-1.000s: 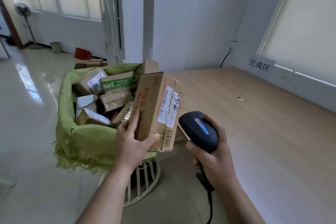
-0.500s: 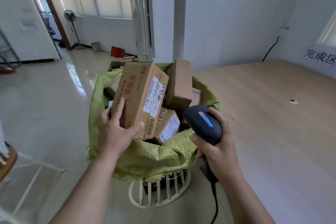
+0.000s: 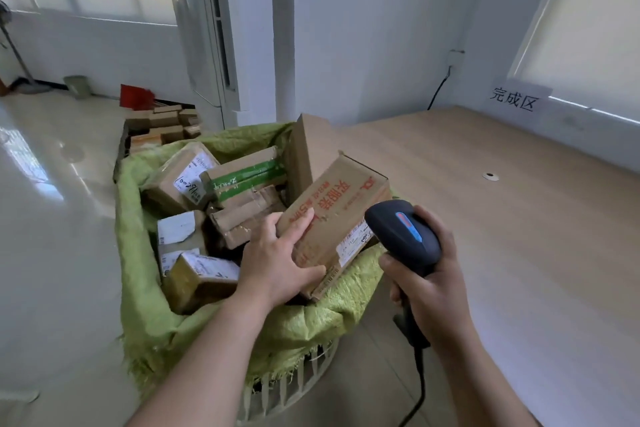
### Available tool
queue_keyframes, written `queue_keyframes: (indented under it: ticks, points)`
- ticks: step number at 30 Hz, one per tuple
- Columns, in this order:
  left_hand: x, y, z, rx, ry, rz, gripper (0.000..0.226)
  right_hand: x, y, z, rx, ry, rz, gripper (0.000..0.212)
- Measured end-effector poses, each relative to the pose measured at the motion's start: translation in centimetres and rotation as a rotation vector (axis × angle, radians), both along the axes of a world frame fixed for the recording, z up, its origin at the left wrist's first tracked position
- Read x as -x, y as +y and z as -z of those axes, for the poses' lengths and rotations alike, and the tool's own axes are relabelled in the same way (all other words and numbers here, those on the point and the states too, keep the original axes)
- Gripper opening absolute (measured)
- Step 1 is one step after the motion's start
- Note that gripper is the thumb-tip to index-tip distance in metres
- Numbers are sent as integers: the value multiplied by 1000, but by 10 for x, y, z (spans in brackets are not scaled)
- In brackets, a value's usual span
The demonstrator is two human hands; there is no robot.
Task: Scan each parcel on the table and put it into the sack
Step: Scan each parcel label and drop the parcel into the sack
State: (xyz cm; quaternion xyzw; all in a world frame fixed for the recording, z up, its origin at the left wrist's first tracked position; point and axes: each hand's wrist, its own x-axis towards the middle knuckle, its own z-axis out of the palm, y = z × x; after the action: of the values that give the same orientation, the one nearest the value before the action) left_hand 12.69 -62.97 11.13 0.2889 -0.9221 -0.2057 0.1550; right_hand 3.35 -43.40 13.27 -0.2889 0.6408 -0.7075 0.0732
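Since half a second ago, the brown cardboard parcel with red print [image 3: 332, 215] has tipped from upright to lying inside the green woven sack [image 3: 145, 288], against its desk-side rim. My left hand [image 3: 277, 260] fingers pinch its near corner. My right hand [image 3: 429, 288] fingers wrap the black handheld scanner [image 3: 401, 236]. Light wooden desk [image 3: 519, 236] beside the sack offers room.

Readable stuff is pretty thin here. The white paper sign [image 3: 516, 101] on the wall past the table's far right edge says 完成区. The cardboard parcel [image 3: 341, 210] at the sack's near right rim has a red JDL logo and big red Chinese print, upside down, can't make it out. A parcel label [image 3: 192, 179] deeper in has handwritten digits, something like 10029.
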Motion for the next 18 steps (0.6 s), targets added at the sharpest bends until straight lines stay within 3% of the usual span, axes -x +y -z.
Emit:
queue_keyframes:
  ticks: [7, 18]
  points:
    - [34, -10, 4, 184, -126, 49, 93, -9, 14, 1, -26, -44, 104, 72]
    - [41, 3, -7, 237, -283, 26, 90, -24, 27, 4, -56, -45, 215, 66]
